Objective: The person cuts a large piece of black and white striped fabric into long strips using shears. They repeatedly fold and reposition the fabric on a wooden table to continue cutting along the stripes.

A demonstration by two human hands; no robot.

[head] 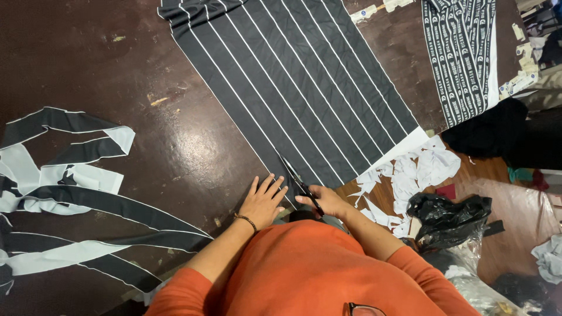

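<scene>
With cut strips (88, 199) piled at the bench's left edge, the right hand (328, 202) grips scissors (301, 186) entering the striped fabric (293, 82) at the near edge, the left hand (261, 202) flat and open beside it; most remains uncut.

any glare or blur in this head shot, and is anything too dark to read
Head view: overhead light leaves a soft glare patch on the dark table; the striped fabric, scissors and both hands, left hand and right hand, are sharp; wide-lens bending at the edges; the black bag and right floor fall into shadow.
</scene>
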